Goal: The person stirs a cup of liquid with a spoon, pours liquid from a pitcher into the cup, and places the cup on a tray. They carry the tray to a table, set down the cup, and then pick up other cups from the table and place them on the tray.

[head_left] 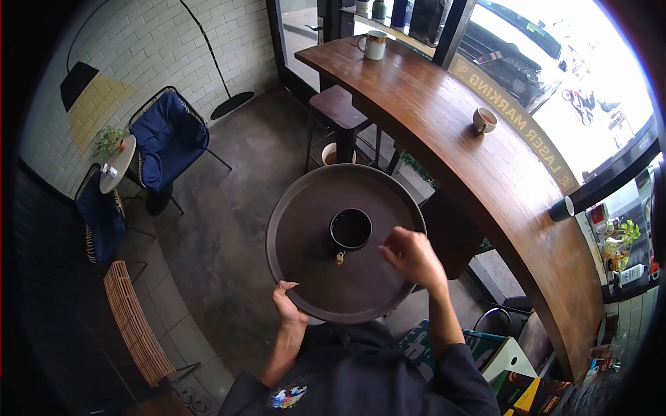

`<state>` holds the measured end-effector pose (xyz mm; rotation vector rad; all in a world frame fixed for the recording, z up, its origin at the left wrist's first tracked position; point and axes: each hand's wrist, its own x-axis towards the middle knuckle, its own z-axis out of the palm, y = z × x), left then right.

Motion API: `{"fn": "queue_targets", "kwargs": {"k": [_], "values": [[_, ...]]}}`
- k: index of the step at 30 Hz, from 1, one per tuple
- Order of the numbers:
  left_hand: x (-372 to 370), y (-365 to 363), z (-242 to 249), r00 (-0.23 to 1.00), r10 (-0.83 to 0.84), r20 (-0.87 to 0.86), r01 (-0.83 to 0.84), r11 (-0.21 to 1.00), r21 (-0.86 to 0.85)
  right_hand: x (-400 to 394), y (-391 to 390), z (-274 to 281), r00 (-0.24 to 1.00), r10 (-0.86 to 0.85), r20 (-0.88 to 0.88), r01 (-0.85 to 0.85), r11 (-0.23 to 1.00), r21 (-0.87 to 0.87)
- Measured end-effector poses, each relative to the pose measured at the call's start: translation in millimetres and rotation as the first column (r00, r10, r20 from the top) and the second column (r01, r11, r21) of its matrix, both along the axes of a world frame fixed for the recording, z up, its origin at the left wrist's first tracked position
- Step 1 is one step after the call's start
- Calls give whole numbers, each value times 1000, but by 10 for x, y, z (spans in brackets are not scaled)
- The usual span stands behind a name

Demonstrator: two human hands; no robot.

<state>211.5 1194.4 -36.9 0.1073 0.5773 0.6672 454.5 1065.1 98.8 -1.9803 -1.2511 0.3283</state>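
Holds a round dark-brown tray [298,222] by its near left rim with the left hand [288,305], hooking the thumb over the edge. Carries a black mug [351,229] near the tray's middle. Holds the right hand [413,258] curled, palm hidden, over the tray's right side, just beside the mug. Faces a curved wooden bench [423,90] along the window, set with a speckled mug [375,47], a pale cup [483,120] of reddish-brown liquid and a teal cup [560,209]. Has blue-covered chairs [170,135] to the left, near a small round table [119,165] bearing a potted plant [107,141].
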Motion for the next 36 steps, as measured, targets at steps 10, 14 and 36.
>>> {"fn": "queue_targets", "kwargs": {"k": [10,14,36], "values": [[36,225,63,993,48,111,-58,994,90,-770,485,-404,558,134,-819,-89,991,101],[12,319,38,990,9,139,-24,994,105,-807,720,-559,438,153,-886,-89,988,126],[734,1324,-377,909,409,-82,-413,909,-50,11,2228,-978,456,33,-889,-85,996,-6]]}}
